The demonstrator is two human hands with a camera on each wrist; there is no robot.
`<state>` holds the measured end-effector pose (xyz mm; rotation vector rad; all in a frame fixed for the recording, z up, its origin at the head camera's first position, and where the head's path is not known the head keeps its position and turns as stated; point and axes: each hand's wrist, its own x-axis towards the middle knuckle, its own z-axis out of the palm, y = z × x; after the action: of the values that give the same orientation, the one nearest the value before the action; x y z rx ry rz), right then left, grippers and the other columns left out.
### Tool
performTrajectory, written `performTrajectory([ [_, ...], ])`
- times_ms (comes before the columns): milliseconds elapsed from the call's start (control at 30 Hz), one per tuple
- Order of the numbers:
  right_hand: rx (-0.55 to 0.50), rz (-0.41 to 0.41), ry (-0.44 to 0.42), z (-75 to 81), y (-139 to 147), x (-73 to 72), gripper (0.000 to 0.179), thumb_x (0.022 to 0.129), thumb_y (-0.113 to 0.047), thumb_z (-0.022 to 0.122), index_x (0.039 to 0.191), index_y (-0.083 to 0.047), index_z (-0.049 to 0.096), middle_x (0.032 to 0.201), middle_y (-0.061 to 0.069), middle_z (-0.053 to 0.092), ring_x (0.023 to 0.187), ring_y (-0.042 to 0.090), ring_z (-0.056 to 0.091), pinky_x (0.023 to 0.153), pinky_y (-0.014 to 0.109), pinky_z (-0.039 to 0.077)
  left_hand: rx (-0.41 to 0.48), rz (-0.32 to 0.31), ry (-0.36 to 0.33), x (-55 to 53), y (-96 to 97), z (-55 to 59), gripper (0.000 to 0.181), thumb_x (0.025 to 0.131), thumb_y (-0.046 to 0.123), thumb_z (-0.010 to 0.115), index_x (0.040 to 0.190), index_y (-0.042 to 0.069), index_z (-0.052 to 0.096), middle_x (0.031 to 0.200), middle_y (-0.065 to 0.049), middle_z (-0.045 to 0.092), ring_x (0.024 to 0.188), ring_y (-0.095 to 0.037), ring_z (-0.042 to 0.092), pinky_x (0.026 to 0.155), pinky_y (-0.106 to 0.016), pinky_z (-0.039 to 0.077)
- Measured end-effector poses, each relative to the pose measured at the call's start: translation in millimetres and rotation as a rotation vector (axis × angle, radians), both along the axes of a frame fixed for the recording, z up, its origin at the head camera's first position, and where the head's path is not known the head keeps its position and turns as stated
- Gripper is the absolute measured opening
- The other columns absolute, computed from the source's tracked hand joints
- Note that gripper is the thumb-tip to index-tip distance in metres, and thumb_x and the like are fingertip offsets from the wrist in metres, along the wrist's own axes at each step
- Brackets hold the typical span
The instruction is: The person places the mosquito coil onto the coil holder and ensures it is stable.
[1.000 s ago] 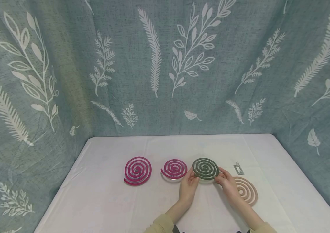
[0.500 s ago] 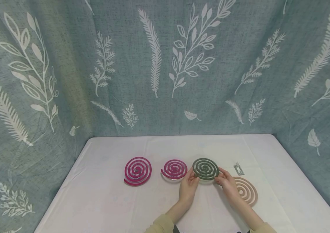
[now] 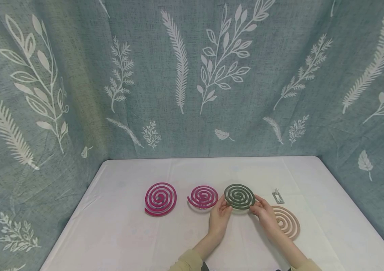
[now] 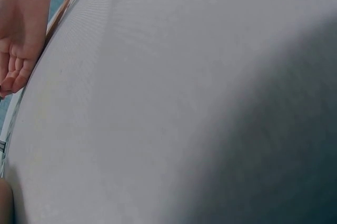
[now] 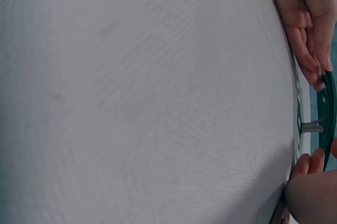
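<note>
In the head view a dark green mosquito coil [image 3: 239, 196] is held level just over the table by both hands. My left hand [image 3: 219, 218] pinches its near left rim, thumb on the near side. The near right rim is pinched by my right hand [image 3: 264, 211]. Under the coil, the right wrist view shows a small metal stand [image 5: 313, 127] reaching up to it; whether the two are joined I cannot tell. A magenta mosquito coil [image 3: 203, 196] sits raised on a stand, close beside my left fingers. The left wrist view catches mostly tablecloth, with the right hand [image 4: 21, 29] at its edge.
Another magenta coil [image 3: 160, 199] stands farther left. A tan coil [image 3: 288, 222] lies flat at the right, partly behind my right forearm. Behind it lies a small metal coil stand [image 3: 278, 196]. A leaf-patterned curtain [image 3: 192, 131] borders the white table [image 3: 117, 226].
</note>
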<state>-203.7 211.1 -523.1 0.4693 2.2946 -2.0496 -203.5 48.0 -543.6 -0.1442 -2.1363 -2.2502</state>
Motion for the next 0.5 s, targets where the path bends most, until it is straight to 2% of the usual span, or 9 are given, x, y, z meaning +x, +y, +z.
performTrajectory([
  [500, 0.006, 0.008, -0.001, -0.1, 0.9, -1.2, 0.061, 0.087, -0.004, 0.053, 0.142, 0.008, 0.03, 0.084, -0.003, 0.052, 0.073, 0.002, 0.05, 0.07, 0.016, 0.044, -0.013, 0.009, 0.006, 0.7, -0.1, 0.4, 0.053, 0.088, -0.002, 0.059, 0.137, -0.01, 0.04, 0.112, -0.022, 0.059, 0.103, -0.025, 0.059, 0.093, -0.026, 0.051],
])
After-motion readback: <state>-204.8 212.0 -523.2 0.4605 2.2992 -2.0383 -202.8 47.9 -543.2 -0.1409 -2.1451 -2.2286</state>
